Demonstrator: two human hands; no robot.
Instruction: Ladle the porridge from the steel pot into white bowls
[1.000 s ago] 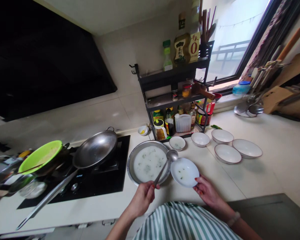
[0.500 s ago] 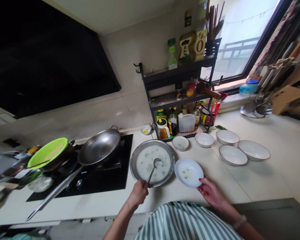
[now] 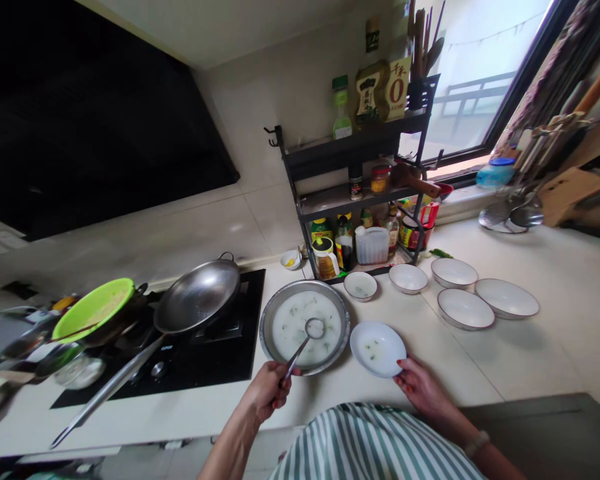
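Observation:
My left hand (image 3: 271, 388) is closed around the handle of a metal ladle (image 3: 300, 347). The ladle's bowl is over a round metal basin (image 3: 265, 327) of milky white liquid (image 3: 293, 327) with green bits, and the ladle holds some of it. Right of the basin, my right hand (image 3: 417, 381) grips the edge of a white bowl (image 3: 397, 343) between thumb and fingers. A little white liquid with green bits lies in that bowl, which tilts slightly toward the basin.
A small bowl (image 3: 361, 287) with some liquid and several white bowls (image 3: 465, 309) stand to the right. Behind is a black spice rack (image 3: 350, 203) with bottles. On the left, a wok (image 3: 200, 300) with a long handle and a green colander (image 3: 95, 307) rest on the black stove (image 3: 190, 363).
My left hand has shifted slightly left and down, raising the ladle's bowl so that its rim shows clearly over the liquid. The white bowl in my right hand has barely moved.

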